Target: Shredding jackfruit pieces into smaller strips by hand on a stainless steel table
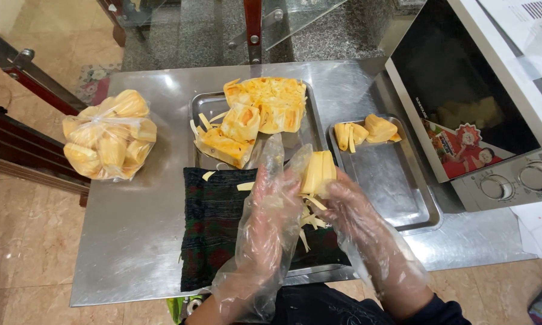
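1. Left hand (270, 207) and right hand (358, 210), both in plastic gloves, had fingers closed round a jackfruit pod (318, 173) at frame centre.
2. Pod was held above a dark cloth (214, 222), between two steel trays.

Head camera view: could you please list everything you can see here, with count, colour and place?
Table: one, bare steel, fills the middle.
Bag of fruit pods: one, clear with yellow pods, table's left.
Back tray: one, steel, centre back.
Jackfruit chunks: several, yellow-orange, in the back tray.
Side tray: one, steel, right of centre.
Peeled pods: a few, yellow, far end of the side tray.
Cloth: one, dark, under the hands.
Oven: one, white with dark door, right.
Fruit pod: one, yellow, held in both hands.
Left hand: clear glove.
Right hand: clear glove.
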